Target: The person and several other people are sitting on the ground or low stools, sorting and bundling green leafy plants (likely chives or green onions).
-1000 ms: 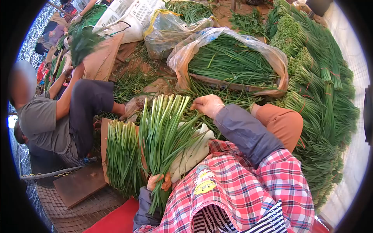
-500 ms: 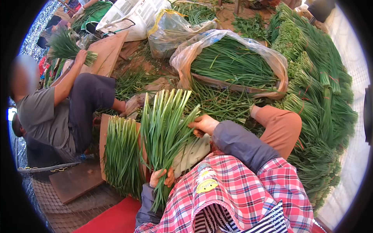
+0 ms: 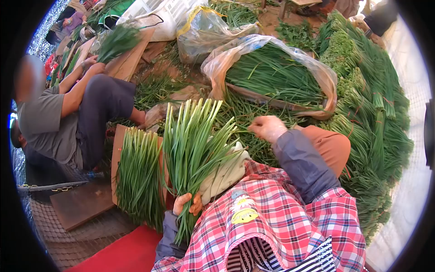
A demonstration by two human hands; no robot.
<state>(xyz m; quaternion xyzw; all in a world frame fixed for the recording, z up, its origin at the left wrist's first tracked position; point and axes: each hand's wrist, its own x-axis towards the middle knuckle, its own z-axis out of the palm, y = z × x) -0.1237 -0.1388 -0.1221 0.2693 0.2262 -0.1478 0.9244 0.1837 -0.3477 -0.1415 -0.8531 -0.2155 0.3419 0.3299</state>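
Observation:
My left hand is closed around the leafy lower part of a bunch of garlic chives, whose pale stem ends point up and away from me. To the right of the bunch, my right hand is in a pinch, with a thin green chive stalk running from the bunch to its fingertips. A pale cloth lies beneath the bunch, against my plaid apron. Just left of the held bunch, another pile of chives rests on a brown board.
A plastic bag of chives lies open ahead, among loose leaves on the ground. Tied chive bundles are stacked along my right. At left a co-worker sits handling chives. White crates stand at the back.
My right hand has moved away from the bunch, to the right and slightly forward, drawing out a thin stalk. My left hand keeps its hold. The co-worker has lowered the chives toward a board.

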